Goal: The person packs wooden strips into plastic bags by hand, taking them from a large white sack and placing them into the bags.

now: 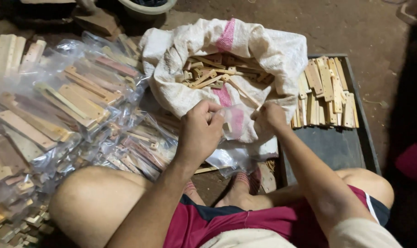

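Sack: my white woven sack (268, 50) stands open-mouthed ahead, full of wooden pieces.
Plastic bag: clear bag (233, 120), long axis hanging downward, sits between my hands against the sack.
Left hand (200, 131): pinches the bag's edge.
Right hand (270, 115): grips its far edge.

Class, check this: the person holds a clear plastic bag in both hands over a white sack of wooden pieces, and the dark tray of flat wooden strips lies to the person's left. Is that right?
Not quite. The head view shows the dark tray of flat wooden strips on the person's right, not left. The rest stands: both the left hand and the right hand hold the clear plastic bag over the white sack.
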